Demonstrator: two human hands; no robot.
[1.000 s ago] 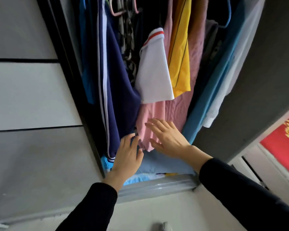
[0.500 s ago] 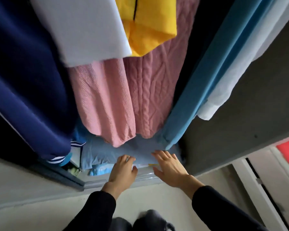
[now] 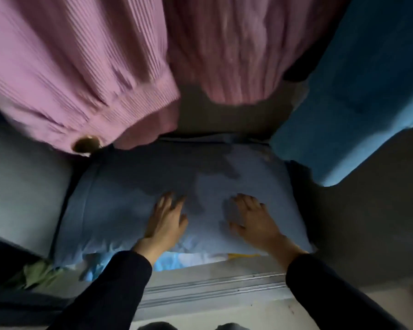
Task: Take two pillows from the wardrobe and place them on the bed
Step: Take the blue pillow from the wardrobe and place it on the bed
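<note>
Resting flat, fingers spread, the left hand (image 3: 165,221) and right hand (image 3: 254,220) now press the blue pillow (image 3: 119,206) on the wardrobe floor (a second earlier they only reached); nothing gripped, so lifting remains.

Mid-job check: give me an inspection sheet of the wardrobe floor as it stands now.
Surface: wardrobe floor, mostly covered; sliding-door track along the front edge.
Job's things: light blue pillow lying flat; patterned fabric under its front edge, second pillow not confirmed.
Clutter: green cloth at front left.
Hands: left hand and right hand flat on the pillow, fingers spread, not gripping.
Cables: nothing seen.
Surroundings: pink knitwear and blue garment hanging above.
</note>
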